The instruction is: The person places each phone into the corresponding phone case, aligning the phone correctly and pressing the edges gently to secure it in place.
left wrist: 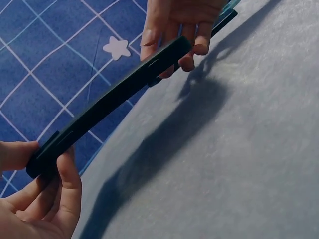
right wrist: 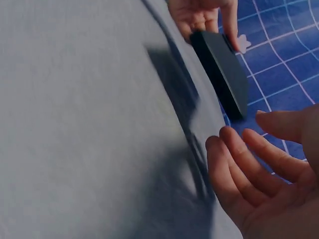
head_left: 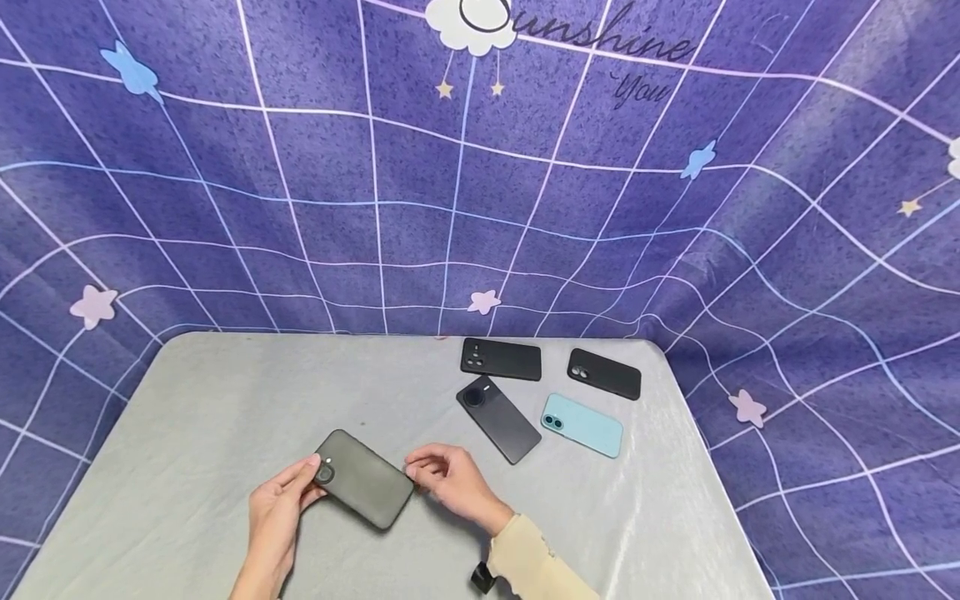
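My left hand [head_left: 276,508] pinches one end of a dark grey-green smartphone [head_left: 367,482], thumb on the camera side and fingers beneath. The phone is held up off the table, tilted, and its shadow falls on the cloth in the left wrist view. At the phone's other end is my right hand [head_left: 453,483]. Seen in the right wrist view, the right hand's fingers [right wrist: 259,169] are loosely bent and hold nothing, with a small gap to the phone [right wrist: 222,74].
Right of the hands lie a dark grey phone [head_left: 501,421] and a light blue phone [head_left: 583,425]. Two black phone cases or phones, one left [head_left: 510,360] and one right [head_left: 611,375], lie behind them. A grey cloth [head_left: 225,400] covers the table; a purple gridded curtain [head_left: 412,167] stands behind.
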`<state>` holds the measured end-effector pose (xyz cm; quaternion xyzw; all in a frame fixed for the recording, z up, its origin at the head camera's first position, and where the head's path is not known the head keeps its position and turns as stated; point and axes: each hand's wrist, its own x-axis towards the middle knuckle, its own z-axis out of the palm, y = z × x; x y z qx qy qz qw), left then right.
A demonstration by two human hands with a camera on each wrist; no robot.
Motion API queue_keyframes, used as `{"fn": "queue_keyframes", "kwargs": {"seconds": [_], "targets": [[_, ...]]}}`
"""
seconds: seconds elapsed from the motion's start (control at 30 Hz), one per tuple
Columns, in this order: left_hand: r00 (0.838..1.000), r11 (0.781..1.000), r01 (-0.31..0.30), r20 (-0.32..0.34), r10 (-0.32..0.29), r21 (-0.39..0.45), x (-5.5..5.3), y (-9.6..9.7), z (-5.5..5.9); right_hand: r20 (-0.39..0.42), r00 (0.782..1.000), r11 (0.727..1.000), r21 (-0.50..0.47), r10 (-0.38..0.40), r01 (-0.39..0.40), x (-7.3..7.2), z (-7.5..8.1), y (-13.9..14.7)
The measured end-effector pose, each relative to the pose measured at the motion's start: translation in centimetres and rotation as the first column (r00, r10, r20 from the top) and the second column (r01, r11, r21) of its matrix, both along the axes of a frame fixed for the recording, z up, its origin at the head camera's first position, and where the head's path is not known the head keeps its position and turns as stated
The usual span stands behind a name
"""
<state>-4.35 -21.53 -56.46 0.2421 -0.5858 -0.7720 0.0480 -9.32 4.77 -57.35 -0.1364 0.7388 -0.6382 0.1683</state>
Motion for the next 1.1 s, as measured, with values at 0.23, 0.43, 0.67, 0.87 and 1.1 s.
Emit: {"fn": "queue_keyframes", "kwargs": {"seconds": [0.23, 0.43, 0.67, 0.87, 1.1], "targets": [[0.997, 0.995, 0.015, 0.071, -0.008, -0.094, -0.3, -1.1, 0.2, -0.298, 0.953, 0.967, 0.252, 0.054, 0.024, -1.1, 1.0, 1.6], [0.985, 0.948, 0.11, 0.159, -0.065, -0.298, -0.9, -2.7, 0.4, -0.463, 0.875, 0.892, 0.442, 0.139, 0.092, -2.1, 1.4, 3.0], [0.964, 0.824, 0.254, 0.199, -0.175, -0.506, -2.2, -4.6, 1.3, -0.526, 0.828, 0.813, 0.559, 0.196, 0.163, -3.6, 2.1, 4.5], [0.955, 0.726, 0.295, 0.215, -0.204, -0.621, -3.3, -6.1, 2.1, -0.52, 0.829, 0.777, 0.602, 0.207, 0.183, -5.1, 2.7, 5.6], [0.938, 0.653, 0.343, 0.213, -0.273, -0.675, -5.0, -7.7, 2.4, -0.515, 0.832, 0.757, 0.623, 0.205, 0.199, -7.3, 3.5, 7.1]]}}
